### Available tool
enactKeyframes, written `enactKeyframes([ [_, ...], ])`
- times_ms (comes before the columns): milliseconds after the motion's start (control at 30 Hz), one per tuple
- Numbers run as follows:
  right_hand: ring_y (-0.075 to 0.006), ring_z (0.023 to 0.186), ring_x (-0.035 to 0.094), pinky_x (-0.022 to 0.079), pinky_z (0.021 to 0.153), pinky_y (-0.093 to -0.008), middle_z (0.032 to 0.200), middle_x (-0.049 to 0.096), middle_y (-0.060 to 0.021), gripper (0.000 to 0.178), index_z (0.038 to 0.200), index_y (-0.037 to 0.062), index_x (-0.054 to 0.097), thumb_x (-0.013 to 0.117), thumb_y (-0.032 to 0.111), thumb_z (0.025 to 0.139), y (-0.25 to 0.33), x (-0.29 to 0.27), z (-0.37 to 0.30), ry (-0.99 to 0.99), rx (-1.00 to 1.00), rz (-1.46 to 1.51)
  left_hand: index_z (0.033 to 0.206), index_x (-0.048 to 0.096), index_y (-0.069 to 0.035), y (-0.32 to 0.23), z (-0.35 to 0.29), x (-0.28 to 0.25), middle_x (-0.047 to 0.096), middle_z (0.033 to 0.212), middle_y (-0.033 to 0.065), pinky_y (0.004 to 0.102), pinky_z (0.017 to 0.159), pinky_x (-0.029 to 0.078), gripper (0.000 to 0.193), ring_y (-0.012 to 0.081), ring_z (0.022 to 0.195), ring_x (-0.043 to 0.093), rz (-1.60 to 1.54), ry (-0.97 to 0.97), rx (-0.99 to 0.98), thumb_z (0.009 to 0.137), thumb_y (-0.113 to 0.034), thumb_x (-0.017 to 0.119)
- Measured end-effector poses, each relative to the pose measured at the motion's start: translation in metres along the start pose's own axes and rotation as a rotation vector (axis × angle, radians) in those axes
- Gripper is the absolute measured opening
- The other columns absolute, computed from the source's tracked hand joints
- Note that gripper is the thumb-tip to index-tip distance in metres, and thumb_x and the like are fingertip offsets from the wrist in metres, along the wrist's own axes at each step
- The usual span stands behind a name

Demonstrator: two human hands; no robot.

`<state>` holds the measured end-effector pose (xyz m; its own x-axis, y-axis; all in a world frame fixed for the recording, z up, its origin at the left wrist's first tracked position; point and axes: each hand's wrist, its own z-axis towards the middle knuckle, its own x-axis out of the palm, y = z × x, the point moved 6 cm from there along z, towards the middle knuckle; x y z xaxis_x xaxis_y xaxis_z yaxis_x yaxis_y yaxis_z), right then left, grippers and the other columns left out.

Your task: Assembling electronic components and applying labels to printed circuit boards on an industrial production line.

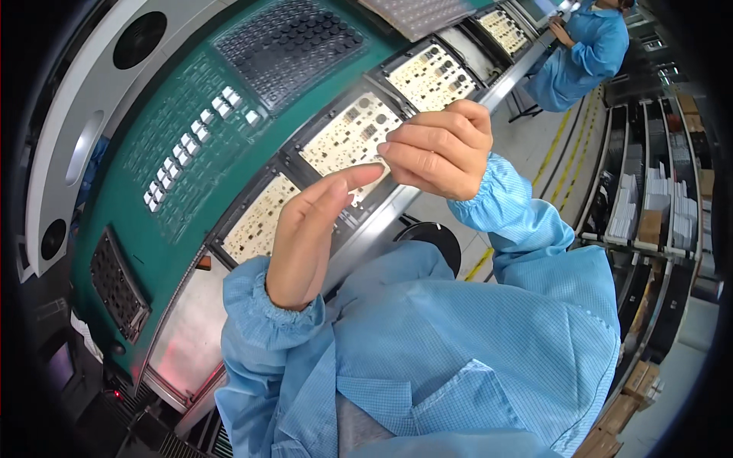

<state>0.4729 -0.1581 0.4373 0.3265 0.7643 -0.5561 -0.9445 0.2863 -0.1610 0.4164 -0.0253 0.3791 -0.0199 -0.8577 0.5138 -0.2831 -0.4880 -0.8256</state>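
Observation:
My right hand (441, 149) is raised over the conveyor line, its fingers curled into a pinch. Anything between those fingertips is hidden or too small to make out. Close beside it, my left hand (311, 233) has its index finger stretched toward the right fingertips, with the thumb a little apart below. No object shows in the left hand. Beneath and behind both hands lies a pale circuit board (340, 141) with small dark parts, set in a black carrier frame. A second circuit board (256, 221) sits in its frame beside my left wrist.
Further boards (434, 76) follow along the metal rail (382, 217). On the green mat (263, 149) lie a clear tray with white blocks (183, 149), a tray of black round parts (294, 46) and a dark fixture (118, 282). A co-worker (588, 53) sits far right, near shelves (649, 191).

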Motion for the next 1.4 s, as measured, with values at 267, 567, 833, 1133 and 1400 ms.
enactKeyframes([
  [267,-0.0104,0.069,0.054,0.03,0.062,-0.0261,0.075,0.062,0.0045,0.02,0.083,0.0146,0.07,0.072,0.013,0.063,-0.003,-0.054,-0.032,-0.014,-0.011,-0.243,0.114,0.053,0.003,0.017,0.02,0.053,0.058,0.111,0.0093,0.0249,0.093,0.037,0.032,0.0121,0.103,0.052,-0.009,0.136,-0.047,0.094,-0.021,0.044],
  [567,-0.0093,0.072,0.055,0.029,0.06,-0.0255,0.077,0.062,0.0055,0.011,0.084,0.0163,0.07,0.069,0.014,0.073,-0.085,-0.108,-0.088,0.007,-0.052,-0.277,0.11,0.056,0.003,0.054,0.11,0.135,0.06,0.105,0.0082,0.0237,0.089,0.04,0.025,0.0105,0.099,0.054,-0.001,0.155,-0.059,0.09,-0.012,0.054],
  [833,-0.0095,0.073,0.056,0.031,0.063,-0.0245,0.076,0.062,0.006,0.014,0.083,0.015,0.07,0.068,0.012,0.07,-0.263,-0.149,-0.192,-0.045,-0.036,-0.245,0.106,0.058,0.004,0.113,0.283,0.231,0.062,0.102,0.0092,0.0215,0.084,0.045,0.02,0.0111,0.094,0.057,-0.074,-0.003,0.004,0.088,-0.004,0.056],
  [1133,-0.0161,0.082,0.056,0.036,0.075,-0.03,0.086,0.063,0.001,0.018,0.09,0.0121,0.067,0.071,0.017,0.073,-0.44,-0.219,-0.297,0.156,0.632,0.053,0.102,0.062,0.003,0.167,0.44,0.351,0.063,0.095,0.0059,0.0211,0.079,0.044,0.017,0.0083,0.087,0.057,0.093,-0.14,-0.012,0.086,-0.003,0.058],
  [1400,-0.0171,0.083,0.058,0.038,0.08,-0.0311,0.084,0.065,-0.0048,0.014,0.087,0.005,0.067,0.069,0.013,0.076,-0.501,-0.209,-0.326,0.141,1.295,0.723,0.095,0.064,0.002,0.151,0.488,0.381,0.064,0.094,0.0042,0.0217,0.08,0.043,0.013,0.0093,0.089,0.056,0.196,-0.095,0.071,0.083,-0.001,0.061],
])
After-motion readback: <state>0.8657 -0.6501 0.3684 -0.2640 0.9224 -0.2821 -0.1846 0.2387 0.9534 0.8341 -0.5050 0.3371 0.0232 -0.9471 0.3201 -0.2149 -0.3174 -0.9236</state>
